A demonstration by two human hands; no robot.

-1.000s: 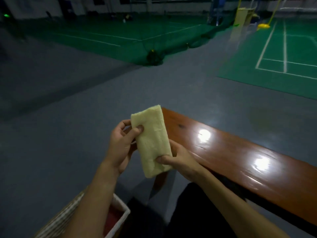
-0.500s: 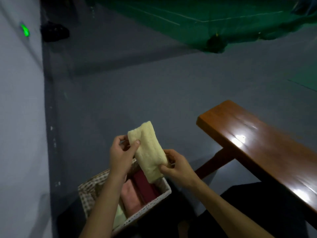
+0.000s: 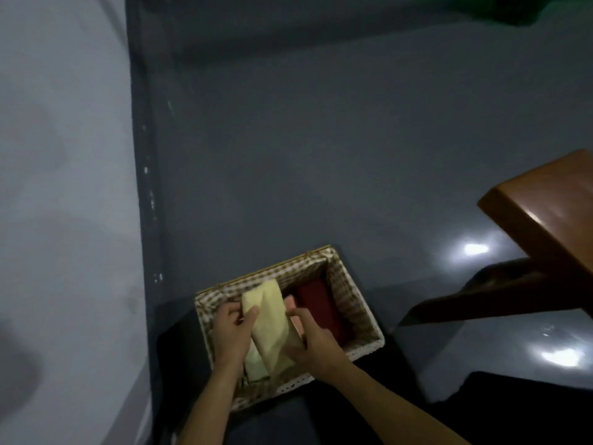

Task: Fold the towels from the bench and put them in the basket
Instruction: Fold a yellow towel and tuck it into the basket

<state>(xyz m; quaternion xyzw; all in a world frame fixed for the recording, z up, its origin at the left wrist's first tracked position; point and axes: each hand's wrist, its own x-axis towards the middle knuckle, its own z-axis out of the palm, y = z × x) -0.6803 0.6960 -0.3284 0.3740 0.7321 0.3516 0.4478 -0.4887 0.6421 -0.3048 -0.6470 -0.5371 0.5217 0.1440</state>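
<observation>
- Head camera, looking pretty much straight down: the folded yellow towel (image 3: 271,322) is over the basket (image 3: 359,300), held between both hands, its lower end down among what's already packed in there.
- Left hand (image 3: 229,332) has the towel's left edge, thumb on top and fingers tucked behind. Right hand (image 3: 313,340) is clamped on the lower right side, fingers curled around it. So both are grasping the towel, neither let go.
- Inside the basket there's a dark red towel (image 3: 316,303) along the right side, and a pale towel (image 3: 253,364) peeking out under the yellow one near the front. There's a bit of pink between the yellow and red too, but I can't tell what it is.
- Handling-wise I'd guess it's light, soft and floppy. No real stiffness, so the fold only stays if you keep pressure on it.
- Best place to hold is the two long edges, pinching all the layers together, like it's being done here. Grab one corner and I reckon it just flops open.
- Not fragile or slippery, so squeezing is fine.
- The end of the wooden bench (image 3: 552,207) sticks in at the right, well apart from the basket.
</observation>
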